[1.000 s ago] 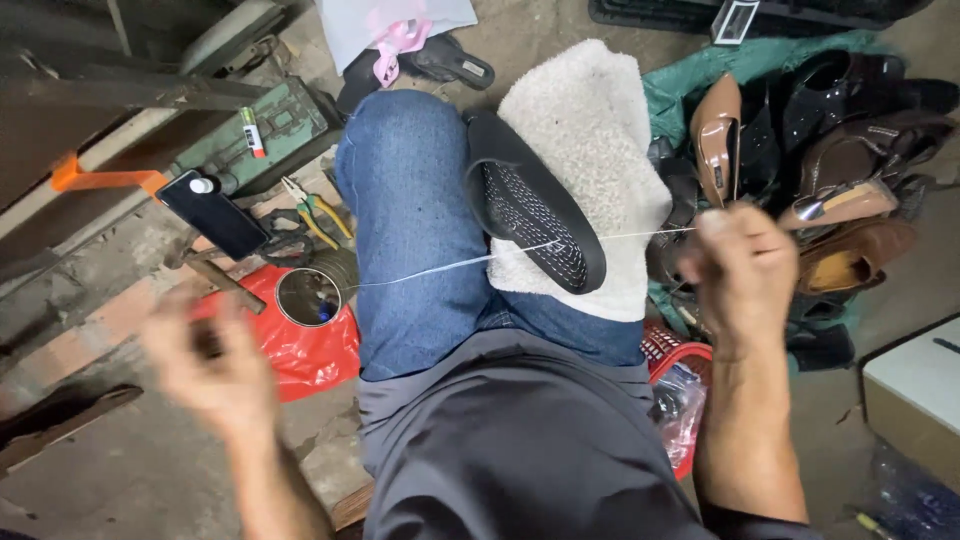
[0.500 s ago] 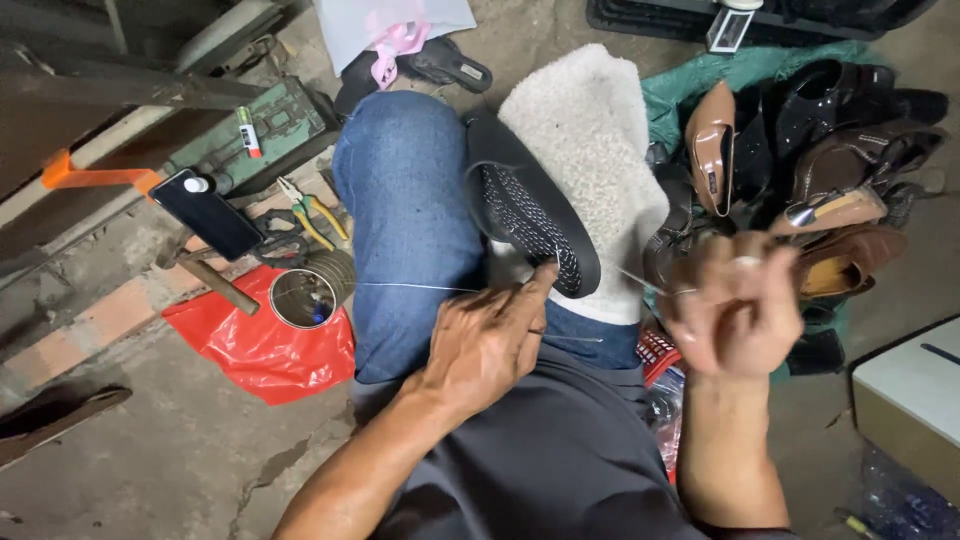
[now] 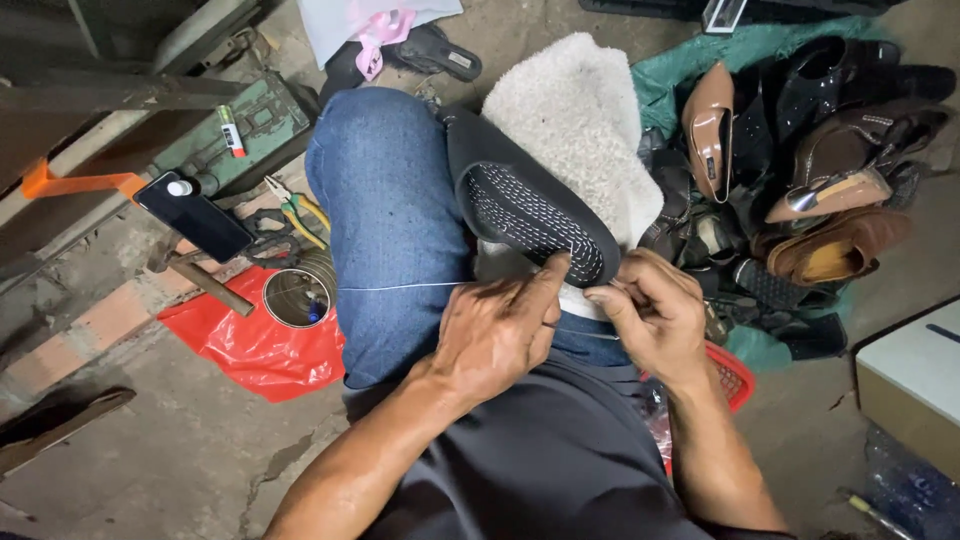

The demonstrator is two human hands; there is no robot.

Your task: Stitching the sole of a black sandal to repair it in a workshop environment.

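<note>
A black shoe (image 3: 530,215) lies sole up on a white fleece pad (image 3: 575,130) across the person's lap, its toe end pointing toward the hands, with rows of white stitching showing on the sole. The left hand (image 3: 495,335) presses its forefinger against the sole's edge near the toe, and a thin white thread (image 3: 400,287) runs taut from under it leftward over the blue jeans (image 3: 385,220). The right hand (image 3: 655,310) sits just beside the left, thumb and fingers pinched together at the same edge; what it pinches is too small to tell. Left of the knee are a tin can (image 3: 297,297) on a red bag (image 3: 255,345), a phone (image 3: 193,215) and pliers (image 3: 295,210). A heap of shoes (image 3: 800,180) lies to the right.
</note>
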